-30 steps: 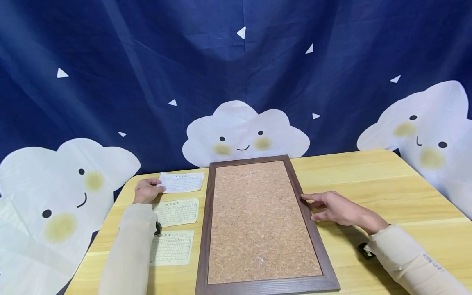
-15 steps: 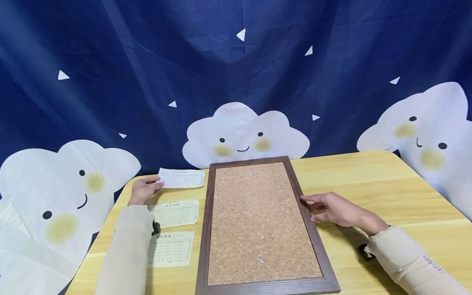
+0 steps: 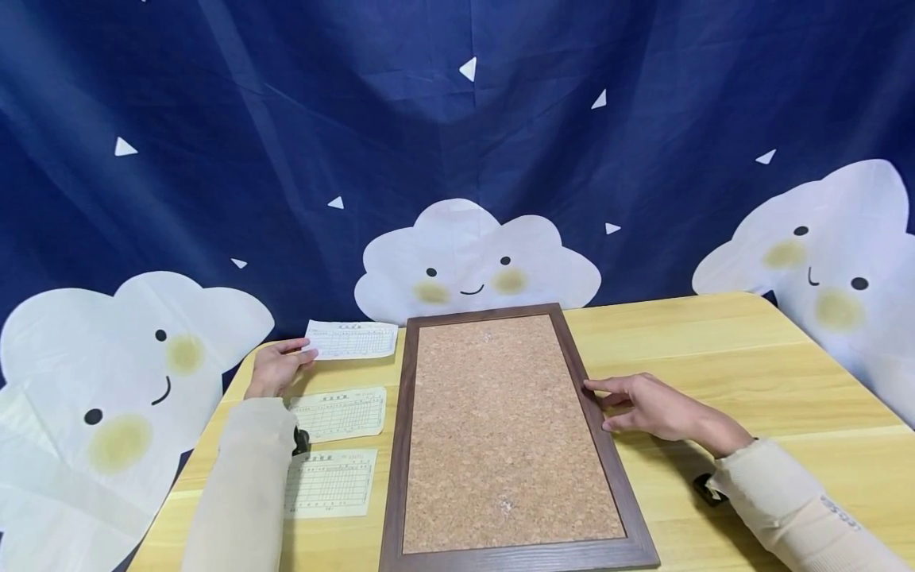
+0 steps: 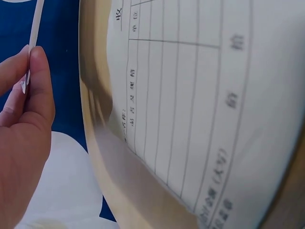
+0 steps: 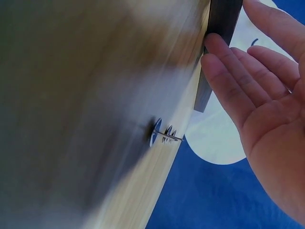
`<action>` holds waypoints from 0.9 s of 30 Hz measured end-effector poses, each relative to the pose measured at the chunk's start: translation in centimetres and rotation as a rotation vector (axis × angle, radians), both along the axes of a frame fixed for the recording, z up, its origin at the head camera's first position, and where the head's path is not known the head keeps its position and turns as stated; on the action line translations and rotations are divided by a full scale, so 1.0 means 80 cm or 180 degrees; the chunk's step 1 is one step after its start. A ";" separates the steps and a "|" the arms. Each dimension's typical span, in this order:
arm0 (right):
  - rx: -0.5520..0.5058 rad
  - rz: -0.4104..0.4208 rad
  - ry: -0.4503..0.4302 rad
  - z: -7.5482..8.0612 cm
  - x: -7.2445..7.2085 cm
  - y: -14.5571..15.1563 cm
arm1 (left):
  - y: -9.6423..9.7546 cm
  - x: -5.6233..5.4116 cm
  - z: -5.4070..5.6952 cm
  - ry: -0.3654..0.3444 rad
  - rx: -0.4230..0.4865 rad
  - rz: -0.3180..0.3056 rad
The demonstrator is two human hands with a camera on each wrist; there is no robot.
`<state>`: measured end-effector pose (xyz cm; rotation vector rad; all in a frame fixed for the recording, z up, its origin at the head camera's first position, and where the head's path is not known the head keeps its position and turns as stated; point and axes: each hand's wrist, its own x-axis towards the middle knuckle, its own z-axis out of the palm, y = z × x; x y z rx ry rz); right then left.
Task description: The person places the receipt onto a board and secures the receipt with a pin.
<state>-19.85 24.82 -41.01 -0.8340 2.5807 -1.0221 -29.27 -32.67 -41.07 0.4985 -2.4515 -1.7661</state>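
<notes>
My left hand (image 3: 277, 369) pinches the left edge of a white printed form slip (image 3: 352, 342) at the table's far left. The left wrist view shows thumb and fingers closed on that slip (image 4: 35, 24), seen almost edge-on and raised off the table. Beneath the left forearm lie two greenish-yellow form slips, the middle one (image 3: 339, 413) and the near one (image 3: 330, 485), partly covered by the sleeve. A cork board (image 3: 507, 421) with a dark wooden frame lies flat. The relaxed right hand (image 3: 654, 405) touches its right frame bar with the fingertips.
In the right wrist view several silver thumbtacks (image 5: 156, 132) stand points up on the wooden table (image 3: 801, 373). A dark blue curtain (image 3: 457, 135) with smiling clouds hangs behind the table's far edge.
The left hand has lifted the white slip slightly and shifted a little to the left and away. The right hand stays at the frame.
</notes>
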 end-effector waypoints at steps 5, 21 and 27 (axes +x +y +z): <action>0.0004 -0.0005 0.0002 0.000 0.000 0.000 | 0.002 0.000 0.002 0.0009 0.0118 0.0035; 0.0022 -0.0017 -0.0034 0.002 0.002 0.000 | 0.013 0.000 0.002 -0.0036 0.0206 0.0081; 0.0020 -0.0021 -0.0030 0.003 0.002 -0.001 | 0.014 0.000 0.000 0.0026 0.0276 0.0007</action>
